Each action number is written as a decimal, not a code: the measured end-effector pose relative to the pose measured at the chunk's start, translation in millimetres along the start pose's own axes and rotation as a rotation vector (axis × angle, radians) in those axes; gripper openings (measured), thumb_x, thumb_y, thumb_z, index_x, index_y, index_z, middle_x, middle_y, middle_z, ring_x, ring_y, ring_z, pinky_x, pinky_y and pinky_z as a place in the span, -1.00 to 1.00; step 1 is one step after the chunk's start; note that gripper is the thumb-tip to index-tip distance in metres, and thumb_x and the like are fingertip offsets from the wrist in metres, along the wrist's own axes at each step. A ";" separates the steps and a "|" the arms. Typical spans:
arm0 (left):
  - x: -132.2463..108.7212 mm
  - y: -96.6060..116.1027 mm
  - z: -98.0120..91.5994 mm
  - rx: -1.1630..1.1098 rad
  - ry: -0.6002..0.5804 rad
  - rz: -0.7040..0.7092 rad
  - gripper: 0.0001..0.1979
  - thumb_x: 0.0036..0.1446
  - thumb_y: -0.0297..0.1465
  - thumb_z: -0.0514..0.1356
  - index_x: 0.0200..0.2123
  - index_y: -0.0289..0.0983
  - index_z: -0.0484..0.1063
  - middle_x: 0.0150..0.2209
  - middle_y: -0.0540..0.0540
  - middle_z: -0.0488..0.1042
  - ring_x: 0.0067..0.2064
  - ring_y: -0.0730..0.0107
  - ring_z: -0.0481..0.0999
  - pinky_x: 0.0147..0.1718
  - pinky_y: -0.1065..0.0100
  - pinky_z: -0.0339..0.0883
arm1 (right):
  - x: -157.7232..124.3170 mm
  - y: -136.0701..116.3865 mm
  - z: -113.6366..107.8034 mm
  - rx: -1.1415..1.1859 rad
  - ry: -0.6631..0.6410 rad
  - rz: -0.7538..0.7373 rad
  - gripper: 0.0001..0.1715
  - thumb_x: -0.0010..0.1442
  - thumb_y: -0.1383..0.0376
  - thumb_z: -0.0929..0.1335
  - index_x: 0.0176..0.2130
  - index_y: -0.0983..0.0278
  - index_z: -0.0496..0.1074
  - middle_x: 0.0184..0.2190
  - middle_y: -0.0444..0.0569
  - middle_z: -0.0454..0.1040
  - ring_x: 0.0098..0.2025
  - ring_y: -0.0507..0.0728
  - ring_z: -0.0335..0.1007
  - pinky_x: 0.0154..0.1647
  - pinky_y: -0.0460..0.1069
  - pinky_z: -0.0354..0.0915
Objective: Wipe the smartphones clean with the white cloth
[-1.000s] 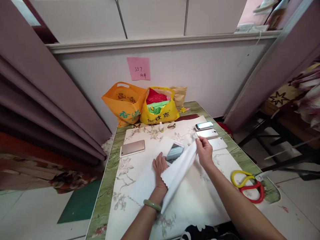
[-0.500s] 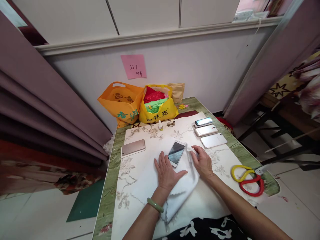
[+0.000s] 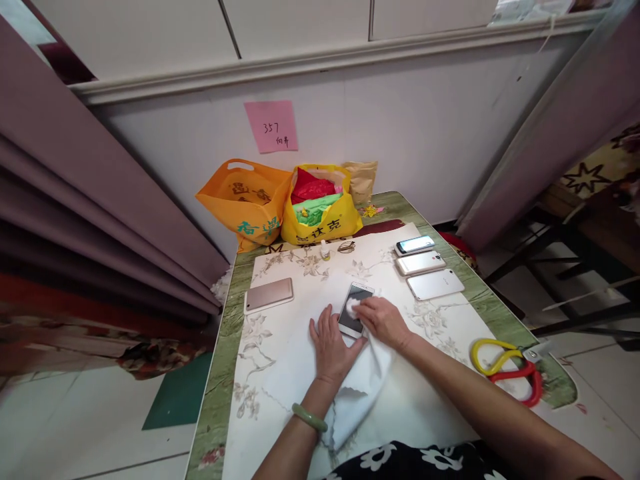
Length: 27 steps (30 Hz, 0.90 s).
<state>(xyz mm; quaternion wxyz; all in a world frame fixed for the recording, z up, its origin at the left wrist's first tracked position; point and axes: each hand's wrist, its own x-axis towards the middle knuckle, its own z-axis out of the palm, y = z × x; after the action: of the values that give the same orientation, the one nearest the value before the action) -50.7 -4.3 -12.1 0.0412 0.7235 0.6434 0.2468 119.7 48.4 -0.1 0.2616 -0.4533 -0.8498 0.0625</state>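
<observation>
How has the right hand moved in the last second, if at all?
Yes. The right hand moved left, away from the row of three phones, onto the middle phone.

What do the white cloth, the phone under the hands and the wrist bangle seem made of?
White cloth: soft woven or microfibre fabric, matte; it folds limply and has a scalloped edge. Phone: glossy glass front mirroring light, white frame. Bangle: likely jade or glass, pale green, smooth sheen.

A green marbled table (image 3: pixel 223 360) carries a white flowered mat (image 3: pixel 445 327) over most of its top. An orange bag (image 3: pixel 245 207) and a yellow bag (image 3: pixel 320 223) stand at twelve o'clock. Yellow and red loops (image 3: pixel 506 371) lie at four o'clock
</observation>
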 end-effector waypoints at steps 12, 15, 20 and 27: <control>0.9 -7.4 5.4 -0.063 0.014 0.038 -0.35 -0.03 -0.29 0.24 0.14 -0.35 0.16 0.21 -0.39 0.26 0.26 -0.04 0.20 0.26 -0.17 -0.15 | -0.5 3.4 1.3 -0.105 0.048 0.154 -0.73 0.35 0.28 0.25 -0.07 0.19 0.50 -0.25 0.00 0.48 -0.22 0.11 0.31 -0.19 0.01 0.11; 1.1 -7.0 5.3 -0.079 0.014 0.035 -0.35 -0.03 -0.28 0.24 0.12 -0.35 0.16 0.19 -0.39 0.28 0.25 -0.03 0.23 0.27 -0.15 -0.16 | 8.0 4.1 2.4 -0.165 0.104 0.358 -0.73 0.34 0.27 0.25 -0.10 0.22 0.51 -0.28 0.01 0.47 -0.23 0.13 0.31 -0.19 0.02 0.11; -0.3 -5.9 2.7 -0.105 -0.004 0.018 -0.35 -0.01 -0.30 0.21 0.15 -0.31 0.13 0.13 -0.34 0.35 0.21 0.02 0.29 0.27 -0.13 -0.17 | 0.3 -17.7 6.1 -0.004 -0.045 -0.137 -0.68 0.35 0.25 0.22 0.00 0.14 0.47 -0.21 -0.02 0.48 -0.21 0.11 0.31 -0.12 0.02 0.13; 2.7 -5.5 1.0 -0.116 -0.033 0.024 -0.39 0.00 -0.27 0.22 0.12 -0.32 0.17 0.10 -0.33 0.37 0.20 0.00 0.30 0.26 -0.12 -0.14 | 13.5 7.6 4.2 -0.116 0.138 0.323 -0.64 0.35 0.27 0.19 0.01 0.24 0.48 -0.17 0.11 0.47 -0.12 0.22 0.30 -0.02 0.14 0.14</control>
<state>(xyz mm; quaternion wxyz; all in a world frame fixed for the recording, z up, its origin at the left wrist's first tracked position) -55.1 -0.5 -14.2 0.0907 0.7317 0.6184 0.2720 117.2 64.2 -1.1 0.2792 -0.6013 -0.7483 0.0234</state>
